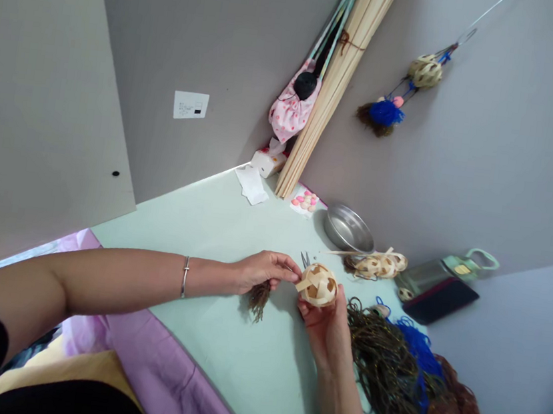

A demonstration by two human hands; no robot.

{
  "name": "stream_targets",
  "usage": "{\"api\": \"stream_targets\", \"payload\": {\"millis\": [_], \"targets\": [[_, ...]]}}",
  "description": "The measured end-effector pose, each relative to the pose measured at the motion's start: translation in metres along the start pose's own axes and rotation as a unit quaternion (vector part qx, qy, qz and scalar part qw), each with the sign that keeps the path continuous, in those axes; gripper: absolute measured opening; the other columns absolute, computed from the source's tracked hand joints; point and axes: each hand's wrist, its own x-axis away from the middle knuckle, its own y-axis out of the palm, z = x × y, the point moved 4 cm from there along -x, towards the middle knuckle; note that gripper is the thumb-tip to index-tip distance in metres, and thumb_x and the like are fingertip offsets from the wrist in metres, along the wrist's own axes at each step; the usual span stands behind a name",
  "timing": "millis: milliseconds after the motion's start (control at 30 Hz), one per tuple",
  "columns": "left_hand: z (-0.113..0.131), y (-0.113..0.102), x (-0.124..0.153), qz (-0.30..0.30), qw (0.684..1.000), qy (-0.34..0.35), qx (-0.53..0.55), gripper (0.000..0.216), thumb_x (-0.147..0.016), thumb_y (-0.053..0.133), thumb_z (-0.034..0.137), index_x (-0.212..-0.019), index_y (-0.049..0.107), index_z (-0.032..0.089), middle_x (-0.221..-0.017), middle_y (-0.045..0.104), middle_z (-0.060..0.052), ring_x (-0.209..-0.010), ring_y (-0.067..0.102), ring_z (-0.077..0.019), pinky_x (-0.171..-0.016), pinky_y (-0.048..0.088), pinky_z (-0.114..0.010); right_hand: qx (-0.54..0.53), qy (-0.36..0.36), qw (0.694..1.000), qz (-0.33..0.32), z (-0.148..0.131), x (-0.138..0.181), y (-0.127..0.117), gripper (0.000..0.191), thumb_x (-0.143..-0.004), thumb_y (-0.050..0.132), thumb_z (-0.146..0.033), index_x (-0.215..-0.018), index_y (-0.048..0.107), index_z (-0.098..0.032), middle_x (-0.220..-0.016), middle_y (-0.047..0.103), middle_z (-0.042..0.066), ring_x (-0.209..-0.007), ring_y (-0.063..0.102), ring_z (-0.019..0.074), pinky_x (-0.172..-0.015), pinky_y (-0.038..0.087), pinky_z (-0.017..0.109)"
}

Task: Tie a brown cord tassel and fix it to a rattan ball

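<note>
A woven ball of pale bamboo strips rests in my right hand, whose fingers curl round its underside. From the left, my left hand reaches to the ball, and its thumb and forefinger pinch the loose end of a bamboo strip. Below my left hand is a brown yarn tassel; I cannot tell whether the hand touches it. Scissor blades show just behind the ball, with the rest of the scissors hidden.
A metal bowl, woven pieces, a bottle and a dark phone-like slab line the wall side. Brown and blue yarn heaps at right. Bamboo strips lean in the corner. A finished ornament hangs above.
</note>
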Motion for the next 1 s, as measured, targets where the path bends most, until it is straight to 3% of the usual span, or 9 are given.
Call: {"api": "stream_targets", "payload": {"millis": [267,400,567,700,867,933,1000], "targets": [[-0.011,-0.003,-0.002,0.034,0.999,-0.019,0.006,0.047,-0.058,0.085,0.046,-0.085,0.066,0.012,-0.064,0.050,0.006,-0.048,0.034,-0.0025,-0.050,0.025,-0.021,0.027,-0.052,0.998,0.025,0.000,0.004,0.008,0.038,-0.081,0.072,-0.045,-0.108,0.072,-0.019,-0.096,0.078,0.004,-0.071,0.071,0.0144,-0.054,0.059,0.021],[-0.014,-0.001,-0.002,0.030,0.999,-0.026,0.025,0.043,-0.060,0.083,0.045,-0.080,0.064,0.012,-0.063,0.049,0.006,-0.050,0.032,-0.0028,-0.052,0.027,-0.021,0.063,-0.068,0.996,0.008,0.001,0.005,0.010,0.038,-0.082,0.071,-0.045,-0.108,0.074,-0.017,-0.101,0.077,0.006,-0.072,0.070,0.0154,-0.053,0.058,0.022],[-0.011,0.004,0.000,-0.015,0.999,-0.033,0.025,0.032,-0.066,0.078,0.036,-0.079,0.064,0.011,-0.061,0.043,0.007,-0.051,0.029,-0.0029,-0.053,0.029,-0.019,0.086,-0.071,0.994,0.001,-0.002,0.006,0.009,0.037,-0.084,0.069,-0.045,-0.106,0.075,-0.016,-0.100,0.077,0.005,-0.067,0.067,0.0137,-0.055,0.057,0.022],[-0.009,0.007,0.001,-0.069,0.996,-0.047,0.026,0.021,-0.068,0.075,0.030,-0.076,0.064,0.013,-0.059,0.038,0.007,-0.052,0.030,-0.0049,-0.056,0.036,-0.020,0.056,-0.029,0.998,0.005,-0.002,0.002,0.002,0.039,-0.083,0.070,-0.046,-0.107,0.073,-0.017,-0.098,0.077,0.006,-0.070,0.070,0.0161,-0.051,0.057,0.022],[-0.005,0.012,0.004,-0.134,0.989,-0.058,0.010,0.028,-0.069,0.080,0.033,-0.087,0.069,0.014,-0.063,0.042,0.005,-0.056,0.033,-0.0062,-0.063,0.042,-0.020,0.050,0.007,0.999,0.000,-0.001,0.001,-0.001,0.041,-0.081,0.072,-0.047,-0.111,0.071,-0.018,-0.097,0.078,0.006,-0.070,0.071,0.0157,-0.054,0.059,0.023],[-0.003,0.011,0.004,-0.121,0.991,-0.047,0.016,0.031,-0.069,0.082,0.037,-0.085,0.069,0.014,-0.064,0.042,0.005,-0.056,0.030,-0.0055,-0.062,0.040,-0.019,0.079,-0.014,0.997,0.008,-0.004,0.005,0.002,0.042,-0.082,0.070,-0.050,-0.109,0.071,-0.018,-0.103,0.076,0.007,-0.075,0.071,0.0175,-0.060,0.060,0.026],[-0.002,0.009,0.003,-0.105,0.994,-0.028,0.027,0.032,-0.069,0.083,0.039,-0.081,0.067,0.014,-0.063,0.039,0.006,-0.056,0.028,-0.0057,-0.060,0.038,-0.019,0.157,-0.095,0.982,0.049,-0.012,0.014,0.004,0.041,-0.084,0.067,-0.051,-0.109,0.070,-0.018,-0.108,0.074,0.008,-0.084,0.070,0.0188,-0.068,0.059,0.029]]}}
